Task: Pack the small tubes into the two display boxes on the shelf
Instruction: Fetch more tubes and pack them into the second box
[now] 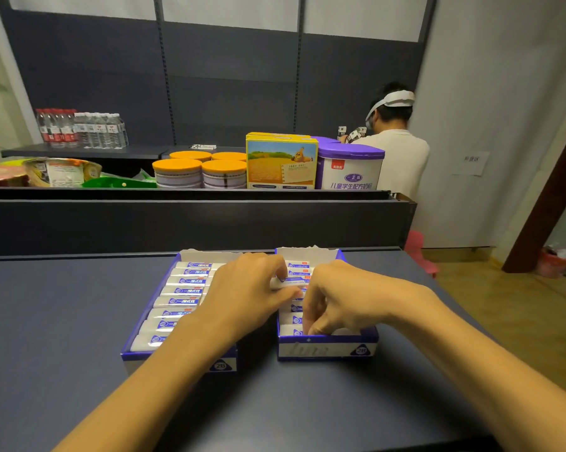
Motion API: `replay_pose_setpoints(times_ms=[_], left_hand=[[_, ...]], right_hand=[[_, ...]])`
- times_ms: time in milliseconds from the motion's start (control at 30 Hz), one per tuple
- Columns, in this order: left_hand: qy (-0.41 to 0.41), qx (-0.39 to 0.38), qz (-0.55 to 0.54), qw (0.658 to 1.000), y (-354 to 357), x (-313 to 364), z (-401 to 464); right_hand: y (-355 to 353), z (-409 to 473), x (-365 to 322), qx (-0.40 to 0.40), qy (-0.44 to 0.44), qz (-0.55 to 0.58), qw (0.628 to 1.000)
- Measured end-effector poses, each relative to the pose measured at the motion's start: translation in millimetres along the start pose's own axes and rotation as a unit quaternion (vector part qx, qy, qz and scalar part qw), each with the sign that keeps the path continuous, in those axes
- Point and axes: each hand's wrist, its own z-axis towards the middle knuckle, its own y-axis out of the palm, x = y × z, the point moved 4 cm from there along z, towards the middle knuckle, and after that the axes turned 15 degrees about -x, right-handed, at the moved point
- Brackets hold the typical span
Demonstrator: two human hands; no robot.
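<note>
So we're mid-pack on the dark blue shelf: our left hand (242, 295) pinches one small white tube with a blue label (290, 282) over the right blue-and-white cardboard display box (327, 349), while the left display box (177, 357) toward the front edge looks pretty much full. Our right hand (337, 298) has its fingers curled down among the tubes already in there; whether it's actually gripping one, we can't tell. Next move, we reckon, is making a gap and laying this tube flat in the row.

Dim, soft indoor light; warped edges.
</note>
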Motion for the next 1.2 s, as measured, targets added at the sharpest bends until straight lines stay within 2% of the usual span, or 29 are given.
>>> replay_pose_setpoints(times_ms=[167, 533, 633, 833, 1033, 1200], left_hand=[[-0.006, 0.006, -0.004, 1.0, 0.7, -2.5, 0.9], [-0.033, -0.008, 0.0, 0.999, 4.0, -4.5, 1.9], [-0.034, -0.009, 0.011, 0.999, 0.6, -3.5, 0.1], [-0.037, -0.002, 0.023, 0.999, -16.4, -0.3, 4.7], [-0.018, -0.012, 0.051, 0.998, -19.4, 15.2, 25.7], [0.003, -0.054, 0.052, 0.997, -7.5, 25.5, 52.7]], right_hand=[[4.3, 0.8, 11.1, 0.011, -0.022, 0.058, 0.998], [6.2, 4.8, 18.2, 0.034, -0.042, 0.074, 0.996], [2.1, -0.9, 22.4, 0.05, -0.056, 0.109, 0.991], [-29.0, -21.7, 57.1, 0.2, -0.003, 0.158, 0.967], [-31.7, -3.1, 84.7, 0.27, 0.085, 0.103, 0.954], [-34.7, 12.3, 97.0, 0.337, 0.143, 0.103, 0.925]])
